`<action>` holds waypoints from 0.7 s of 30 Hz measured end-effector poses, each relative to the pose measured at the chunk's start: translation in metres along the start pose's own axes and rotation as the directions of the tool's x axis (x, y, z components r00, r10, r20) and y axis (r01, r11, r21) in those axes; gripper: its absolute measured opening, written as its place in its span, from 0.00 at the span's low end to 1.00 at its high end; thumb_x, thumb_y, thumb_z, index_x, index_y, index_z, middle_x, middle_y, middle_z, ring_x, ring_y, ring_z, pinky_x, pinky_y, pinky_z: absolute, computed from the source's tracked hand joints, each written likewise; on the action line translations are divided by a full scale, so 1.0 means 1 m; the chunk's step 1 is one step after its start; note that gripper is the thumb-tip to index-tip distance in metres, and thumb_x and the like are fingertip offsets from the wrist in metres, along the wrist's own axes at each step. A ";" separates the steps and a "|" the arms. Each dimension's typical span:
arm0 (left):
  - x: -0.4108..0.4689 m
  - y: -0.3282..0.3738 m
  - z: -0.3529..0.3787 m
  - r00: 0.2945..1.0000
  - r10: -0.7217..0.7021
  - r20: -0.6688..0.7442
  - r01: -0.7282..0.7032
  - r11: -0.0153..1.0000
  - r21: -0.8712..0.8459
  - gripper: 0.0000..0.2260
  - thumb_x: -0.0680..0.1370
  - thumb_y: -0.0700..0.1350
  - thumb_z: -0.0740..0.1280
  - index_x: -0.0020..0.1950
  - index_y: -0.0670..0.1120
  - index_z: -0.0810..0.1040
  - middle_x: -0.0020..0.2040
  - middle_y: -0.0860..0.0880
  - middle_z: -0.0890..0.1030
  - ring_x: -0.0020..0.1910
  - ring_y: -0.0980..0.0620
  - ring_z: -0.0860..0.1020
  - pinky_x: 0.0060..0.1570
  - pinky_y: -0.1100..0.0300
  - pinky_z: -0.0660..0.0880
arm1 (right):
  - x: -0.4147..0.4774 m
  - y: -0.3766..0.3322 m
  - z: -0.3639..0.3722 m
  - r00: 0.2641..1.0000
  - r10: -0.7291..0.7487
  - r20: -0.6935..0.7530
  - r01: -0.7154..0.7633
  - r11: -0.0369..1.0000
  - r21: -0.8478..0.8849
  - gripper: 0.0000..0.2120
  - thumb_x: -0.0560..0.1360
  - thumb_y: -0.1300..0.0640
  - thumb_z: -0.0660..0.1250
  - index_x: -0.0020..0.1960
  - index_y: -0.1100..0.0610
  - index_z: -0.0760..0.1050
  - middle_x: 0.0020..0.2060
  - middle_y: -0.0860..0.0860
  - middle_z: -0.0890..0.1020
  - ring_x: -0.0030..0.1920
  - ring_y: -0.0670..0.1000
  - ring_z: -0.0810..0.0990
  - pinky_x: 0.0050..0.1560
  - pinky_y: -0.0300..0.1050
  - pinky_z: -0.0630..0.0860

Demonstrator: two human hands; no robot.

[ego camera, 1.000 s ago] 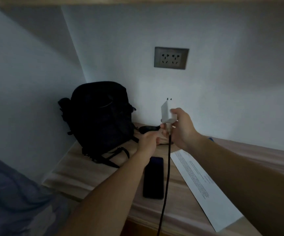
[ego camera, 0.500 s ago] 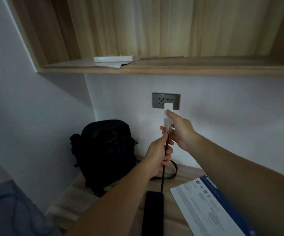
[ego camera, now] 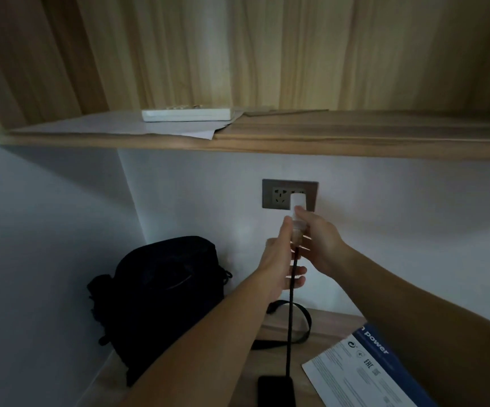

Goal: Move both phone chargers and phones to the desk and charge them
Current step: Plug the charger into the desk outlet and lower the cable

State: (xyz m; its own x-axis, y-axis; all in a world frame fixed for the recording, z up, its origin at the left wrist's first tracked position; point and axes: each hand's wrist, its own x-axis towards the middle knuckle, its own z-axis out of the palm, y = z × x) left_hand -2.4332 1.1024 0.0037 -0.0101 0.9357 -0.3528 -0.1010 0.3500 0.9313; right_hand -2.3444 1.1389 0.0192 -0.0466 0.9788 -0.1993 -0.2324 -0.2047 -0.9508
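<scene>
A white charger (ego camera: 297,202) sits against the right half of the grey wall socket (ego camera: 276,193). My right hand (ego camera: 320,245) pinches the charger's lower end. My left hand (ego camera: 282,259) holds the plug end of the black braided cable (ego camera: 289,327) just under the charger. The cable runs straight down to a dark phone (ego camera: 276,390) lying on the wooden desk (ego camera: 320,324). A second phone and charger are not visible.
A black backpack (ego camera: 164,301) stands on the desk's left end against the wall corner, its strap (ego camera: 302,321) looping toward the cable. A printed sheet with a blue band (ego camera: 364,368) lies at right. A wooden shelf (ego camera: 355,136) with papers and a white flat item (ego camera: 188,114) hangs above.
The charger rose from mid-air above the desk up to the wall socket and now sits against it. My left hand moved up the cable to just beneath the charger. The view tilted upward.
</scene>
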 end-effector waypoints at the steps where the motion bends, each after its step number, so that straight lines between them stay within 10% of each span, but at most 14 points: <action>1: 0.003 0.002 0.000 1.000 -0.007 -0.014 0.007 1.000 -0.009 0.28 0.76 0.70 0.55 0.61 0.50 0.72 0.53 0.46 0.79 0.44 0.49 0.80 0.32 0.60 0.77 | 0.002 0.002 -0.001 1.000 -0.007 0.003 0.007 1.000 -0.010 0.14 0.77 0.48 0.67 0.54 0.59 0.76 0.45 0.57 0.82 0.46 0.56 0.82 0.51 0.52 0.79; 7: 0.011 0.017 0.004 0.999 -0.003 0.040 0.005 0.999 -0.042 0.22 0.78 0.66 0.55 0.51 0.50 0.76 0.47 0.45 0.78 0.35 0.53 0.71 0.28 0.63 0.70 | 0.010 0.003 -0.005 1.000 -0.004 0.005 0.004 1.000 -0.002 0.17 0.77 0.48 0.66 0.56 0.62 0.77 0.48 0.60 0.84 0.47 0.56 0.83 0.44 0.47 0.78; 21: 0.024 0.023 0.000 0.998 0.015 0.062 -0.014 1.000 -0.012 0.23 0.80 0.63 0.55 0.48 0.44 0.75 0.36 0.47 0.72 0.29 0.55 0.66 0.24 0.65 0.64 | 0.023 0.003 0.001 0.998 -0.001 -0.067 0.000 1.000 -0.020 0.14 0.76 0.47 0.68 0.48 0.59 0.78 0.53 0.62 0.82 0.57 0.61 0.80 0.59 0.54 0.77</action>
State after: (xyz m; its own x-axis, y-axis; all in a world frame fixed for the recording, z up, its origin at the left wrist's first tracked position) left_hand -2.4359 1.1328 0.0164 0.0501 0.9417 -0.3328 -0.1126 0.3364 0.9349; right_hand -2.3478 1.1609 0.0117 0.0190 0.9767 -0.2139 -0.2124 -0.2051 -0.9554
